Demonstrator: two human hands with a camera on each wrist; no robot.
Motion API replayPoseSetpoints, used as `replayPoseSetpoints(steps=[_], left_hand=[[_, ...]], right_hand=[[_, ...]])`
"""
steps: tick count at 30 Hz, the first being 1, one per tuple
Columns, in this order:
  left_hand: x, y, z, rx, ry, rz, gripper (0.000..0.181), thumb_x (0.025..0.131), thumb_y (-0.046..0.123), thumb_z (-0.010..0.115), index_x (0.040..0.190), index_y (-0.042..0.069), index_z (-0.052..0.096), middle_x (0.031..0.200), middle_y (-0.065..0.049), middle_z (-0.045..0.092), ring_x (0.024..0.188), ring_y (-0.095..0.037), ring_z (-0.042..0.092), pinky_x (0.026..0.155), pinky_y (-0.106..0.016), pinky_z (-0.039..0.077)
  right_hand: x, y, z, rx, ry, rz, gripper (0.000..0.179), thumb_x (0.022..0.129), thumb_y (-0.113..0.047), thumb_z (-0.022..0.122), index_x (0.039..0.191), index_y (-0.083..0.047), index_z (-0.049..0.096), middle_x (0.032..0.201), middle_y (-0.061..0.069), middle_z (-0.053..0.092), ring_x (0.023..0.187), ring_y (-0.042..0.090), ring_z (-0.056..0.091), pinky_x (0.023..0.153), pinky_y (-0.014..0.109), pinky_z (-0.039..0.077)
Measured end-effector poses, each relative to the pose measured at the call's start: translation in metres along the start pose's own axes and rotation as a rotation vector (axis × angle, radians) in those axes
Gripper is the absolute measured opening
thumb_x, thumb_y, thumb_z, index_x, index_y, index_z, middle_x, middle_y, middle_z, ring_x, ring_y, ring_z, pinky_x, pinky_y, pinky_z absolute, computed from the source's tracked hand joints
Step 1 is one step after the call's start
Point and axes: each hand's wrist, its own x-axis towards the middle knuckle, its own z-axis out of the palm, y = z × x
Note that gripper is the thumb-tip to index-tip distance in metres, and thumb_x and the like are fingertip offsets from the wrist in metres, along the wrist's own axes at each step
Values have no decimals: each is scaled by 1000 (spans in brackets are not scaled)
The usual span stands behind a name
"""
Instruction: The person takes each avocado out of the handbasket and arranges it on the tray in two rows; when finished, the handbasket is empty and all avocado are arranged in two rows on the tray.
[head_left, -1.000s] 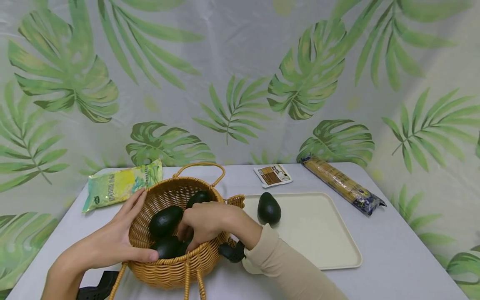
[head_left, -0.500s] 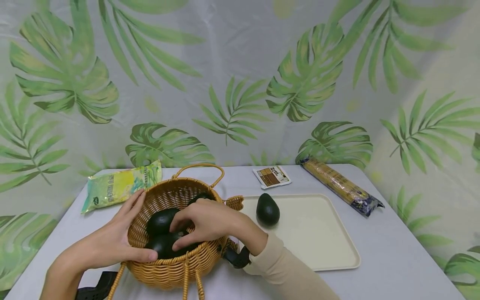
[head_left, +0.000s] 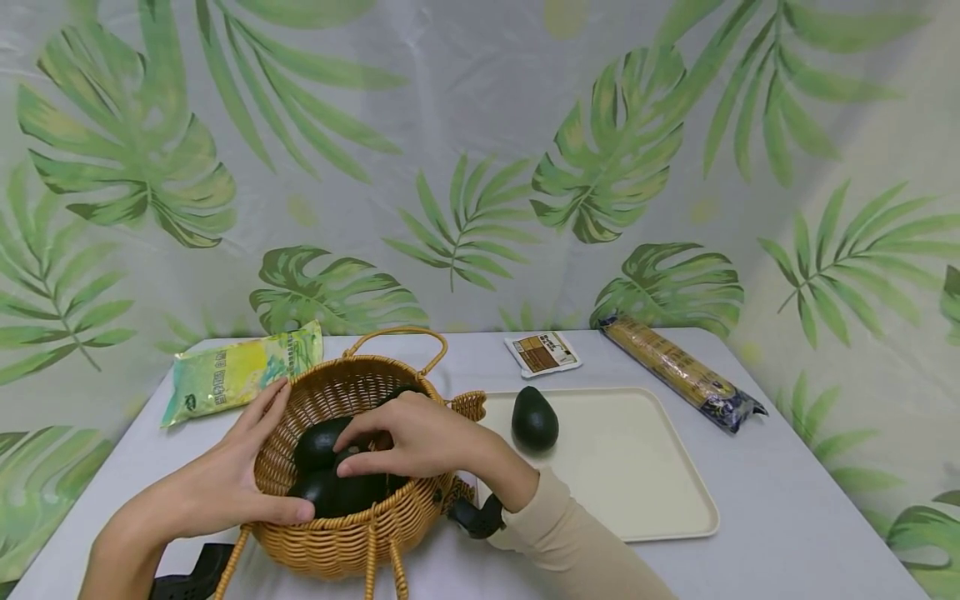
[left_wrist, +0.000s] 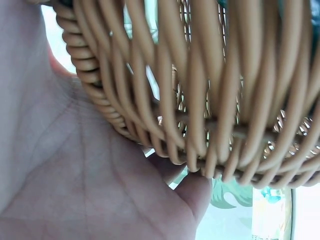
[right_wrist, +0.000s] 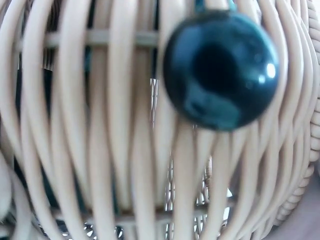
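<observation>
In the head view, a woven wicker basket (head_left: 330,550) with several dark green avocados inside leans its mouth toward me. My left hand (head_left: 228,479) holds its left rim, thumb over the front edge and fingers along the far side; the left wrist view shows the palm (left_wrist: 85,175) against the woven wall. Inside the basket, my right hand (head_left: 420,437) pinches an avocado (head_left: 349,452) between thumb and fingers, its stem end showing. Another avocado (head_left: 318,446) lies just left of it. The right wrist view is filled by the basket's side (right_wrist: 120,125) with a shiny black bead (right_wrist: 220,70).
Right of the basket is a cream tray (head_left: 630,467) with one avocado (head_left: 535,419) on its left part. Behind stand a small white-and-brown packet (head_left: 543,353) and a long pack of noodles (head_left: 678,371). A yellow-green bag (head_left: 240,375) lies at the back left.
My right hand has drawn up from deeper in the basket and shifted slightly left, its avocado's stem end now showing between thumb and fingers. The left hand and basket have stayed put.
</observation>
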Motion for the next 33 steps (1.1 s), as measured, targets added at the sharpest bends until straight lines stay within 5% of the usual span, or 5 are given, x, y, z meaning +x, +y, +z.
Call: replayPoseSetpoints(steps=[10, 16, 24, 33], left_hand=[[0, 1, 0, -11, -1, 0, 129, 84, 38, 86, 166, 23, -13, 172, -7, -20, 152, -58, -4, 94, -82, 35], [0, 1, 0, -16, -1, -6, 129, 83, 38, 86, 165, 24, -13, 172, -6, -20, 153, -58, -5, 95, -82, 34], [0, 0, 1, -14, 2, -13, 130, 83, 38, 86, 166, 20, -12, 172, -8, -20, 153, -57, -5, 96, -82, 33], [0, 0, -1, -41, -7, -13, 127, 85, 37, 85, 166, 20, -11, 172, -6, -20, 153, -56, -6, 98, -82, 32]], right_hand=[[-1, -1, -4, 81, 18, 1, 28, 107, -26, 59, 126, -12, 73, 118, 0, 76, 71, -8, 57, 78, 10, 49], [0, -2, -6, 127, 11, 41, 30, 109, -27, 54, 129, -11, 70, 105, -1, 76, 69, -6, 63, 79, 12, 51], [3, -5, -5, 241, 48, 139, 19, 109, -25, 55, 121, -13, 61, 124, 4, 71, 115, 1, 66, 95, 15, 50], [5, -5, -8, 281, 156, 233, 20, 109, -30, 55, 118, -15, 64, 113, -2, 73, 97, -3, 65, 85, 18, 53]])
